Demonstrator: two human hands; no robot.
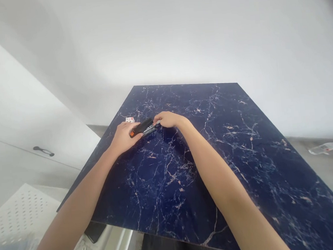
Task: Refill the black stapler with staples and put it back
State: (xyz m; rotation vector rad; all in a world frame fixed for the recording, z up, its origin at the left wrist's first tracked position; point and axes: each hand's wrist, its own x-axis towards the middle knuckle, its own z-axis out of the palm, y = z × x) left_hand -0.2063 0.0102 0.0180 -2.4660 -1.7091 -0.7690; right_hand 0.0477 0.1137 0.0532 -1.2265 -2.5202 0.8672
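A black stapler (143, 127) with an orange patch at its rear lies over the left middle of the blue marbled table (172, 186). My left hand (124, 137) is wrapped round its rear end, thumb on the near side. At the stapler's other end, my right hand (167, 119) has its fingers bent together on the front part. Something small and pale shows at those fingertips, too small to name. Just beyond my left hand sits a small white and red box (130, 119), partly hidden by that hand.
A white cabinet with a dark handle (43, 151) stands to the left. Below it is a white perforated panel (23, 215). A dark flat object (95, 231) lies under the table's front left edge. Clear plastic (328, 147) rests on the floor at right.
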